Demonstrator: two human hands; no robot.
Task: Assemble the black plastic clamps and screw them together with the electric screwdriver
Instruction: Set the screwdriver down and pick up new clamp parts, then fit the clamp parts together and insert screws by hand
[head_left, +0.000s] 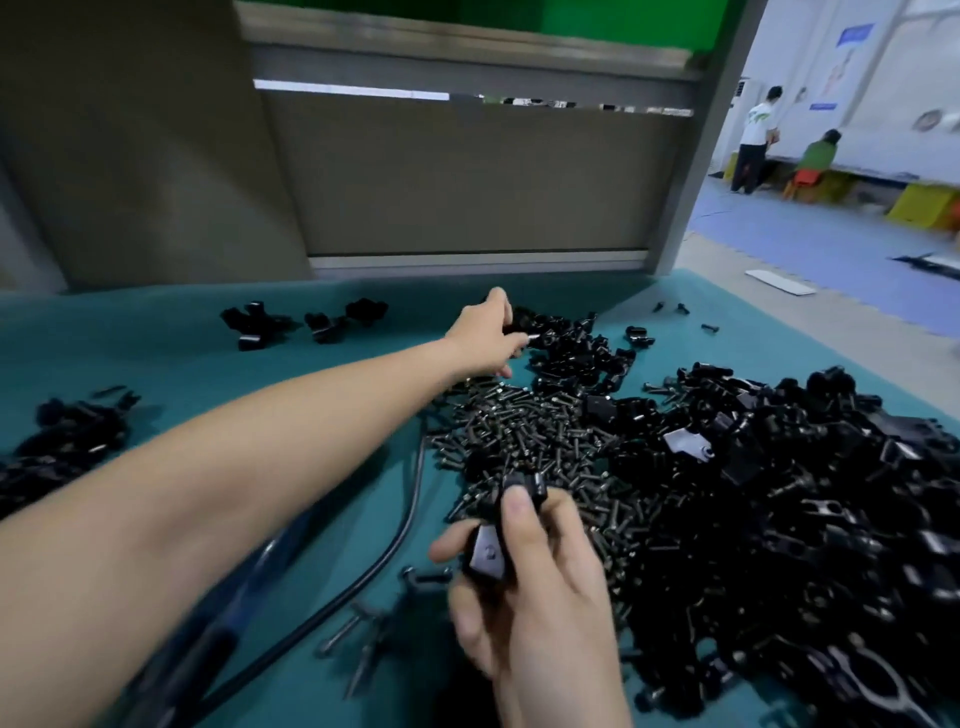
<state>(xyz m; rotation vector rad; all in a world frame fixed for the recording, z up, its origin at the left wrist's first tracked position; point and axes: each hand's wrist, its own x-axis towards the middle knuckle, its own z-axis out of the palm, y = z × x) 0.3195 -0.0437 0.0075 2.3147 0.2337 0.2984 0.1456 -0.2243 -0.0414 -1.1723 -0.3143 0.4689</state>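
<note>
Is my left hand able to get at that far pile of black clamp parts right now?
Probably yes: the left hand is stretched out over the table with its fingertips already at the edge of the far pile, nothing between them.

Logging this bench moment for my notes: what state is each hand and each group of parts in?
left hand: stretched out, fingers on the far clamp pile
right hand: gripping a black clamp piece
screw pile: loose heap
black cable: lying curved on the green mat
</note>
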